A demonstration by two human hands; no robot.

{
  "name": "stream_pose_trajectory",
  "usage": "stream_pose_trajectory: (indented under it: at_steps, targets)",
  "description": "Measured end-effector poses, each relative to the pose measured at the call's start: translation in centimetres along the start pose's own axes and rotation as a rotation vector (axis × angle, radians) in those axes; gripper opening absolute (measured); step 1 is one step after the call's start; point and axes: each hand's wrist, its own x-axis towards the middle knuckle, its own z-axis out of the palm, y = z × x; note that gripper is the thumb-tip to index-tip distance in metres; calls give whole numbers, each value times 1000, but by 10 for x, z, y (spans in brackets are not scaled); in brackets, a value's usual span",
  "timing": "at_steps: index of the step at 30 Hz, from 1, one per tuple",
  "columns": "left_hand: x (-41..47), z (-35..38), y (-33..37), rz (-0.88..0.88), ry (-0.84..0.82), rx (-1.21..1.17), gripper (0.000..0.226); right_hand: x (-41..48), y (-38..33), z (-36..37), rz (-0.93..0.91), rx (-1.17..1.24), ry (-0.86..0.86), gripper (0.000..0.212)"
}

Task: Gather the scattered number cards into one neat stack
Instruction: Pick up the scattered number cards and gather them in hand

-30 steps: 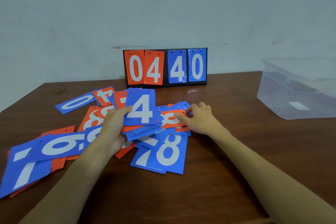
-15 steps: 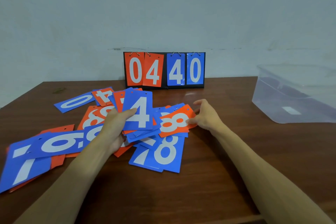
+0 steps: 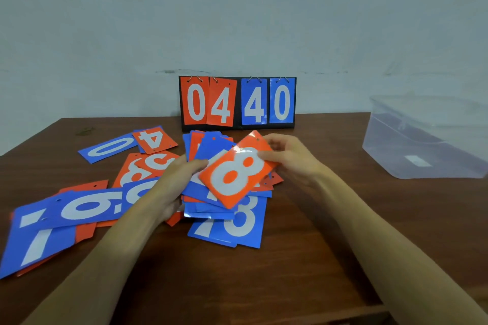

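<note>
Blue and orange number cards lie scattered over the brown table (image 3: 303,258). My left hand (image 3: 171,182) grips a fanned bunch of cards (image 3: 211,145) just above the pile, thumb on top. My right hand (image 3: 285,158) pinches the right edge of an orange 8 card (image 3: 235,174), which lies tilted over that bunch. Under them sit a blue 8 card (image 3: 245,221) and a blue 7. At the left lie a blue 9 card (image 3: 87,206), a blue 7 card (image 3: 37,243), an orange 4 card (image 3: 154,138) and a blue 0 card (image 3: 111,147).
A black flip scoreboard (image 3: 237,103) showing 04 and 40 stands at the table's back edge against the wall. A clear plastic bin (image 3: 422,140) sits at the right. The table's front edge runs close to my forearms.
My right hand has lifted the orange 8 card off the pile and carried it left over the blue 4 atop the bunch in my left hand.
</note>
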Motion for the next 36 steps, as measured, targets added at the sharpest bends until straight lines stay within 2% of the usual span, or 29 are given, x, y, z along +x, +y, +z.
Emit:
stream_pose_trajectory:
  at_steps: [2,4,6,8,12,14,16,18,21,23,25,28,31,33,36]
  targets:
    - [-1,1,0,-26,-68,7,22,9,-5,16,-50,-258,-30,16]
    - [0,0,-1,-5,-71,47,24,17,-7,24,-53,-378,-3,24]
    - [2,-1,-2,11,-5,23,23,22,-7,24,0,-387,134,24]
    - [6,-5,-3,18,86,-95,22,24,0,20,56,-519,248,25]
    - [12,-13,-1,8,270,-315,28,24,14,26,230,-900,125,61]
    - [14,-15,0,15,301,-377,27,25,19,35,266,-1081,102,79]
    - [13,-17,1,7,297,-405,23,27,20,41,292,-1151,123,88]
    - [12,-19,1,-2,269,-403,16,31,18,40,373,-1104,116,85]
    - [11,-21,1,-35,246,-382,23,38,16,30,461,-1047,50,70]
    - [11,-20,1,-64,255,-363,26,39,18,20,472,-954,74,66]
    - [11,-20,1,-70,264,-343,29,33,22,8,401,-823,144,47]
    - [13,-22,0,-46,293,-327,37,23,25,-16,283,-487,301,5]
    - [15,-24,1,-14,327,-297,40,13,14,-35,207,-174,420,12]
    - [15,-23,1,6,326,-273,37,4,1,-38,164,-48,372,10]
    - [13,-19,2,26,303,-254,27,-5,-12,-27,99,-29,209,6]
